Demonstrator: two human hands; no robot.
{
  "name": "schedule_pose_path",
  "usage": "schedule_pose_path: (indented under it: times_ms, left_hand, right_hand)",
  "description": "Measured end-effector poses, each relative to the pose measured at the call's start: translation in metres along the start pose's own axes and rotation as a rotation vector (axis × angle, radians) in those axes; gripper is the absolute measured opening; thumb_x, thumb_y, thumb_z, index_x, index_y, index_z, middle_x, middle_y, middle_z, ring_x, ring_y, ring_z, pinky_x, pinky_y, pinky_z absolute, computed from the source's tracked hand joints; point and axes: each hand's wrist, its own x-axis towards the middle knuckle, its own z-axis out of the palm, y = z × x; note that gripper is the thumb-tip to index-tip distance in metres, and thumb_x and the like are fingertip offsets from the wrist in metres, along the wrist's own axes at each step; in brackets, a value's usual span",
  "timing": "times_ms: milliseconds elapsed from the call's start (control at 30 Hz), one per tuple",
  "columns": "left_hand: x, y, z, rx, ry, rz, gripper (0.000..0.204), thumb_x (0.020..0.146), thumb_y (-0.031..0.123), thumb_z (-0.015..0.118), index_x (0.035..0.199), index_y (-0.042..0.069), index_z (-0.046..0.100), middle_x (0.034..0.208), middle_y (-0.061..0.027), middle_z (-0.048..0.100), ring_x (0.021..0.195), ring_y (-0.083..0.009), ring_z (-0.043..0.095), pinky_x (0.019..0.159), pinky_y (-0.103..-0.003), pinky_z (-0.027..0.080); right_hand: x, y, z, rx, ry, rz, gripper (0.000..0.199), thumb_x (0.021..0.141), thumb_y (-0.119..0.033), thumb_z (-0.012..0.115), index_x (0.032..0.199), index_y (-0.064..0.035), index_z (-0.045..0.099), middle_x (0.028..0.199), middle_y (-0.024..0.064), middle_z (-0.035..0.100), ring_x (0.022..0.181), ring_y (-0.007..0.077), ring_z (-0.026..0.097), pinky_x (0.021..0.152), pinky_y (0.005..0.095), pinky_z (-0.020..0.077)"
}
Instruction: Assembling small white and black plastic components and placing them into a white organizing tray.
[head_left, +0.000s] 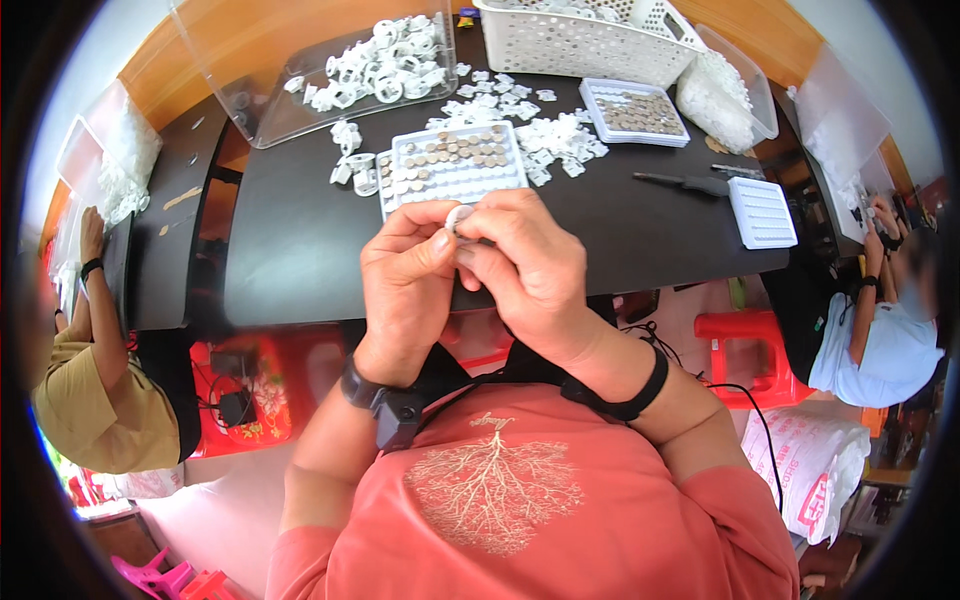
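Observation:
Above the near edge of the dark table, my two hands meet. A small white round plastic part [458, 216] is pinched in the thumb and fingers of my left hand [405, 285]. My right hand [535, 275] is closed at the same part, its thumb and fingertips against the right side; whether they also hold something tiny is hidden. Just beyond my hands lies a white grooved tray [470, 182] with rows of small round metal discs. Loose white plastic parts [560, 145] are scattered behind and beside this tray.
A clear bin [290, 133] holds piled white parts [385, 65]. Behind are a white perforated basket [580, 48], another disc tray [660, 138] and a bag of white pieces [715, 95]. A dark-handled tool [690, 183] lies near a small tray [763, 213]. People work on both sides.

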Motion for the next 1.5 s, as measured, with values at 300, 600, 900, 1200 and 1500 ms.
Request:
schedule_pose_path:
  times_ms: [300,600,900,1200,1500]
  left_hand:
    - [0.003,0.001,0.002,0.001,0.03,0.026,0.027,0.093,0.011,0.066,0.113,-0.006,0.061,0.099,-0.0172,0.069,0.079,-0.0242,0.067,0.062,-0.033,0.054]
    - [0.003,-0.001,-0.002,0.043,0.013,0.022,0.031,0.096,0.02,0.064,0.118,-0.003,0.06,0.097,-0.0188,0.066,0.08,-0.0252,0.066,0.059,-0.03,0.051]
    - [0.0,-0.002,-0.006,0.042,-0.017,0.035,0.029,0.096,0.018,0.063,0.117,-0.002,0.061,0.097,-0.0191,0.066,0.081,-0.0248,0.066,0.058,-0.029,0.051]
    - [0.002,-0.002,-0.004,0.042,-0.011,0.042,0.028,0.095,0.014,0.064,0.116,-0.004,0.061,0.099,-0.0216,0.067,0.08,-0.0256,0.067,0.059,-0.03,0.052]
    - [0.004,-0.001,-0.009,0.018,-0.028,0.006,0.033,0.095,0.018,0.064,0.121,-0.001,0.059,0.106,-0.0211,0.064,0.088,-0.0275,0.063,0.064,-0.03,0.048]
  right_hand:
    - [0.008,0.006,-0.01,-0.122,-0.029,0.009,0.014,0.083,0.0,0.068,0.095,-0.0046,0.063,0.084,0.0099,0.06,0.069,0.0283,0.064,0.06,0.0371,0.0515]
    - [0.03,0.044,-0.076,-1.061,-0.319,-0.141,0.009,0.076,-0.007,0.071,0.084,-0.011,0.069,0.086,0.0054,0.06,0.084,0.0268,0.061,0.069,0.0402,0.0472]
    - [0.011,0.035,-0.092,-0.935,-0.282,-0.086,0.01,0.077,-0.009,0.072,0.085,-0.0087,0.068,0.087,0.0047,0.06,0.085,0.0261,0.059,0.072,0.0388,0.0443]
    - [-0.002,0.034,-0.091,-0.943,-0.257,-0.168,0.011,0.074,-0.006,0.071,0.08,-0.007,0.062,0.083,0.0068,0.059,0.083,0.0271,0.058,0.073,0.0384,0.0452]
    - [-0.04,0.017,-0.099,-0.778,-0.2,-0.286,0.028,0.067,0.002,0.074,0.093,-0.0034,0.065,0.087,0.0075,0.055,0.083,0.0269,0.059,0.069,0.0375,0.0455]
